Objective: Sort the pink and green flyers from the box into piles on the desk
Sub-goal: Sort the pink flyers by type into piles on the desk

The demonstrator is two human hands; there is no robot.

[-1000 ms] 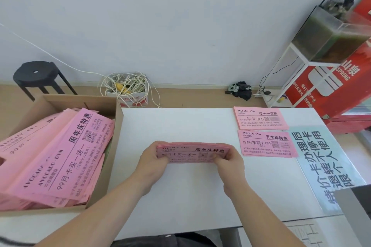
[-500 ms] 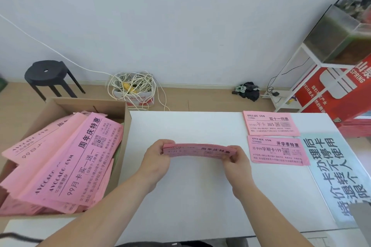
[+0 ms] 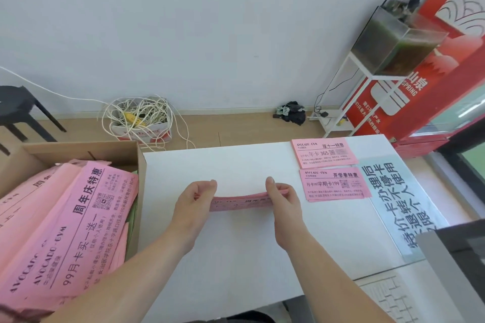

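Holding a thin bundle of pink paper flyers [image 3: 240, 203] over the middle of the white table [image 3: 236, 257], the person has 1 end in each hand. The bundle's long axis runs left to right and it is seen nearly edge-on. The left hand [image 3: 195, 200] takes its left end and the right hand [image 3: 284, 200] its right end. The fingers [image 3: 210, 183] of both hands are curled and clamped on the paper. Whether the lower edge touches the table cannot be told.

The coming move turns on what lies to the right. 2 small pink flyer piles [image 3: 336, 185] sit side by side at the far right of the table, the nearer just beyond the right hand and the farther behind it. Their long sides run the same way as the bundle. The right hand is the closer one to them, so it would probably lead any set-down there. The heading on the held bundle looks like the one on the loose pink flyers [image 3: 78, 217] heaped in the brown cardboard box [image 3: 141, 165] at the left, not like either pile's. That suggests a third spot is wanted, perhaps the bare table straight below.

Slivers of green paper [image 3: 132, 214] show at the box's right wall under the pink — no green pile is on the table yet, so much sorting looks left. A pale blue printed notice [image 3: 393, 204] lies right of the piles.
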